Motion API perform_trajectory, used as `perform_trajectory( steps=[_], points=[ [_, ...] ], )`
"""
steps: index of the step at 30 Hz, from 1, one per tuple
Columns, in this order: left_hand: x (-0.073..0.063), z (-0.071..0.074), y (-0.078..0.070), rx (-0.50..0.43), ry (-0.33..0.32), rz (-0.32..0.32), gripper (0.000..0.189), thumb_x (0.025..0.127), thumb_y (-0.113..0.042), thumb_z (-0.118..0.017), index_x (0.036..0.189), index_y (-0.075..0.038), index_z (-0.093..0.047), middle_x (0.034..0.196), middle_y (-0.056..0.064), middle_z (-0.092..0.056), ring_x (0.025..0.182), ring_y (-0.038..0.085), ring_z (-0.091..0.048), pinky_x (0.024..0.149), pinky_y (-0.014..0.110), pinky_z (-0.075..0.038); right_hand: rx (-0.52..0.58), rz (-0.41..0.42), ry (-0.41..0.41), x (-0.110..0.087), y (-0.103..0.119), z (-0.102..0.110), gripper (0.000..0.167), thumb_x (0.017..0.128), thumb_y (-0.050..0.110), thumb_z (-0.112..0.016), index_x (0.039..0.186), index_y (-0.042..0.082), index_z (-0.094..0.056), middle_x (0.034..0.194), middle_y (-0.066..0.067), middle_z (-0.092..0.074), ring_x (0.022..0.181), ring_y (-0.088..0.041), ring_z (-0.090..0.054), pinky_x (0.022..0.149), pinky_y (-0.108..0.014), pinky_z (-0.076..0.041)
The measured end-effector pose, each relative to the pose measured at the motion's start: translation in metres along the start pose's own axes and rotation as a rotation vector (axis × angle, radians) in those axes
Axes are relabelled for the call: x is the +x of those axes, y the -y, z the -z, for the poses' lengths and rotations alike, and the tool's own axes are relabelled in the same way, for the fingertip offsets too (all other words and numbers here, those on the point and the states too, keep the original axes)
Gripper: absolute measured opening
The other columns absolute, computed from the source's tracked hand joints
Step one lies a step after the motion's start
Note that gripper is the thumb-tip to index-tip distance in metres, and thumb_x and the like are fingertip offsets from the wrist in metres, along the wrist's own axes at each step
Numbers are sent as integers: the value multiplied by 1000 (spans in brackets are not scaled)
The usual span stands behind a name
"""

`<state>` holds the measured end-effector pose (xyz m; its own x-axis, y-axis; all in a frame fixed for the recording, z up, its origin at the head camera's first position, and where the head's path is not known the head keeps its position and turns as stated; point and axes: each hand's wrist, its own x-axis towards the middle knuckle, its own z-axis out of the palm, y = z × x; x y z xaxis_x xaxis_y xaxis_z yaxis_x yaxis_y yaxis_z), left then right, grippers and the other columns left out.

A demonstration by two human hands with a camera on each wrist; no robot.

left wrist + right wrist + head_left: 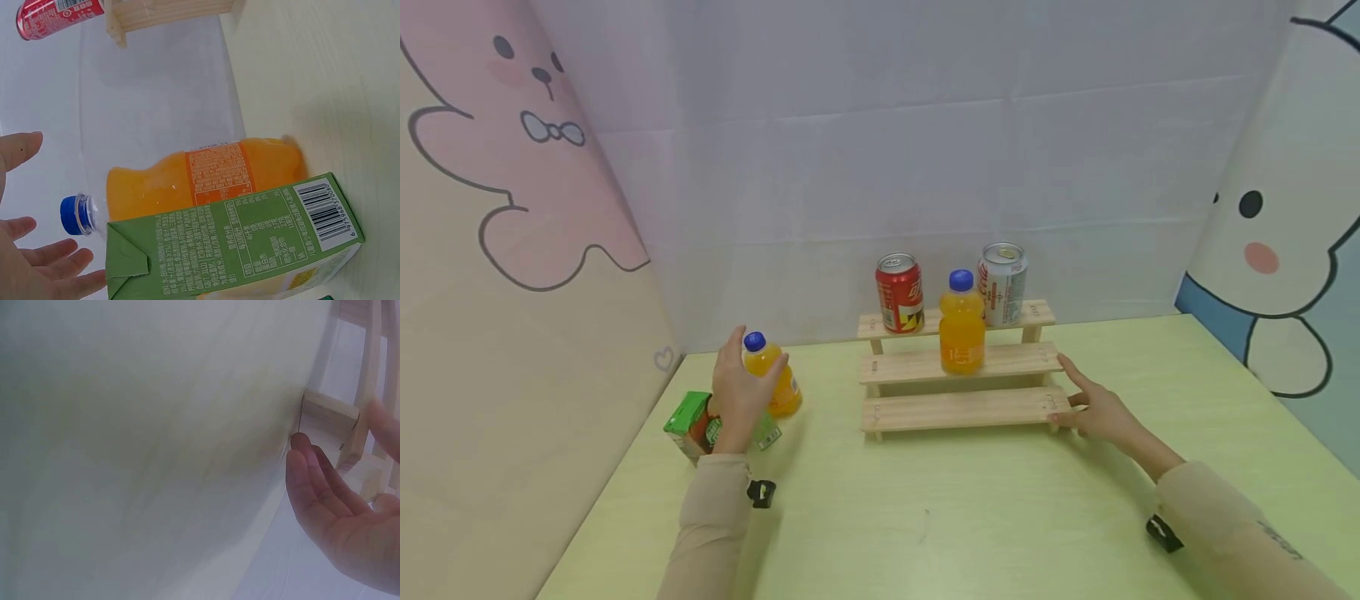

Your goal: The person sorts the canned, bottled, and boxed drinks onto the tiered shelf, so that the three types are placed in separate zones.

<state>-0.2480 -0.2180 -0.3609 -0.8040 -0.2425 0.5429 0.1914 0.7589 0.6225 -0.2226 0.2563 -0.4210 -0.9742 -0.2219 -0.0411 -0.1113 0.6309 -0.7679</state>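
Observation:
My left hand has its thumb and fingers spread beside a blue-capped bottle of orange drink. In the left wrist view, the hand's fingertips are close to the bottle's cap, apart from it. A green drink carton stands before that bottle. My right hand holds the right end of a three-step wooden shelf, thumb and fingers on either side of a plank end. A second orange drink bottle stands on the middle step. The top step holds a red can and a silver-white can.
Another green and brown carton stands left of my left hand. The pale yellow table backs onto a white curtain. Printed cartoon panels flank both sides.

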Motion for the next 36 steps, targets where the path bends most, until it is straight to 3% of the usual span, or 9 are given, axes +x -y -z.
perform_trajectory(
  steps=[7, 15, 21, 27, 36],
  points=[
    [8, -1, 9, 54, 169, 151, 77, 82, -34, -65, 143, -11, -25, 142, 18, -32, 126, 40, -31, 99, 57, -28, -7, 1, 1, 0, 0, 0, 98, 81, 24, -69, 146, 17, 4, 113, -41, -48, 70, -22, -61, 55, -33, -48],
    [15, 1, 14, 47, 232, 207, 74, 87, -34, -58, 144, -9, -19, 133, 27, -40, 116, 45, -41, 92, 58, -35, -20, 1, -2, 0, 1, 1, 98, 81, 24, -69, 146, 16, 4, 112, -41, -48, 69, -21, -61, 54, -33, -48],
    [20, 1, 23, 74, 309, 269, 73, 89, -45, -51, 143, -6, -21, 137, 26, -36, 120, 45, -37, 95, 60, -32, -5, -5, -7, -1, 1, 1, 97, 81, 22, -69, 146, 16, 3, 111, -40, -49, 60, -21, -57, 50, -32, -45],
    [23, -2, 27, 60, 290, 237, 64, 91, -40, -50, 134, 5, -35, 132, 30, -40, 118, 45, -39, 96, 55, -34, 7, -8, -5, -1, 1, 0, 97, 81, 22, -69, 147, 16, 3, 111, -39, -50, 57, -21, -55, 49, -31, -44],
    [26, -6, 25, 40, 256, 269, 53, 93, -35, -49, 129, 3, -40, 130, 28, -43, 118, 43, -41, 97, 53, -34, 4, 0, -6, -1, 3, 1, 97, 81, 22, -69, 147, 18, 3, 110, -38, -52, 55, -21, -54, 48, -31, -43]
  ],
)
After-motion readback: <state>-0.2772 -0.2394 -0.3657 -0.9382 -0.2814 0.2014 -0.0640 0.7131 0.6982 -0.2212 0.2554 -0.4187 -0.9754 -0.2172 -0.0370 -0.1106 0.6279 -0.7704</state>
